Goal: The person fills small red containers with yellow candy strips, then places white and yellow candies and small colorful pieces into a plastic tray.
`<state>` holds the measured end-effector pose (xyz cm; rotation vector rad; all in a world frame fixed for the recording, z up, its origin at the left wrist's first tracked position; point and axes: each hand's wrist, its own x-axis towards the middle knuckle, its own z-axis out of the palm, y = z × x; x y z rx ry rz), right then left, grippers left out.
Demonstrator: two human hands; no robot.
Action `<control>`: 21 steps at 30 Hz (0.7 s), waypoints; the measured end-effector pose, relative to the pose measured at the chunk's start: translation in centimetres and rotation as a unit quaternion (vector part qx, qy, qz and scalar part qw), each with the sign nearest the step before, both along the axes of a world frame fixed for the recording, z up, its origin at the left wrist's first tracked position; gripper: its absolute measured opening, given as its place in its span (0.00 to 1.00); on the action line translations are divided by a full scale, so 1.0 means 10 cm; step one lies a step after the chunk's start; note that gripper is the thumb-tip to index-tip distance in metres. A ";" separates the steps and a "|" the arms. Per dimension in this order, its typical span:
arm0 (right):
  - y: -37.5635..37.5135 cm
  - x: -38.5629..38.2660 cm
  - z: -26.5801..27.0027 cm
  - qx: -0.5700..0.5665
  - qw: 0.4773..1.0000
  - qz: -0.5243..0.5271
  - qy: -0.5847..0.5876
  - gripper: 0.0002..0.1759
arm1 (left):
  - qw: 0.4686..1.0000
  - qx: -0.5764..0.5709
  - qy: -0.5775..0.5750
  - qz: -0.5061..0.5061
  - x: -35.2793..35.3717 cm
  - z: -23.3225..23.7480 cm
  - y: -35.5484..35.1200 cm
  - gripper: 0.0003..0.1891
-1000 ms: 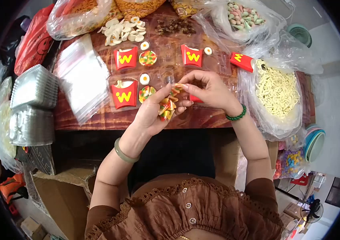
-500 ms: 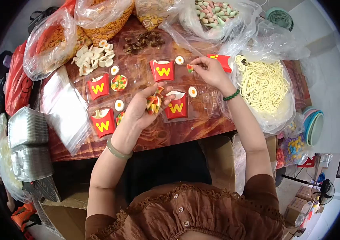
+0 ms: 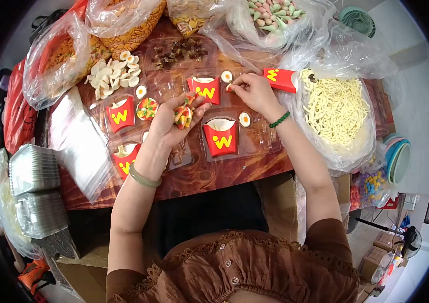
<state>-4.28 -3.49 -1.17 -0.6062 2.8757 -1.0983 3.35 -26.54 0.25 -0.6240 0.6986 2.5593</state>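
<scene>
Palm up above the trays, my left hand (image 3: 171,121) cradles several small pizza slices (image 3: 183,117) with red, green and yellow toppings. My right hand (image 3: 255,93) pinches one pizza slice (image 3: 230,88), mostly hidden by the fingertips, beside a fried-egg piece (image 3: 226,77) and a red fries box (image 3: 204,92). Nearer me, another red fries box (image 3: 220,137) lies in a clear plastic tray (image 3: 262,139) with a second egg piece (image 3: 244,119). On the left, a round pizza (image 3: 147,108) of joined slices sits by a third fries box (image 3: 120,115).
A loose red box (image 3: 281,80) touches the bag of pale yellow strips (image 3: 334,111). Egg pieces (image 3: 111,76) and brown pieces (image 3: 179,51) are heaped behind. Full bags (image 3: 58,60) line the back; clear bags (image 3: 80,146) and stacked containers (image 3: 35,169) stand left.
My right hand has shifted left with its pizza slice, closer to the fries box. My left hand has moved slightly left and up with its slices. The view has shifted a little.
</scene>
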 end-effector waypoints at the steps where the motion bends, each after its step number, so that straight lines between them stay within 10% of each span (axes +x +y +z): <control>1: -0.01 0.00 0.01 0.046 0.999 0.006 0.028 0.09 | 1.000 0.001 0.003 0.001 0.00 0.00 0.00 0.15; 17: -0.19 0.15 0.20 -0.061 0.997 -0.023 0.035 0.10 | 0.998 0.044 0.037 -0.030 0.08 0.04 -0.02 0.16; 21: -0.45 0.36 0.47 -0.143 0.979 0.143 0.015 0.07 | 0.993 0.047 0.064 -0.085 0.08 0.03 0.06 0.16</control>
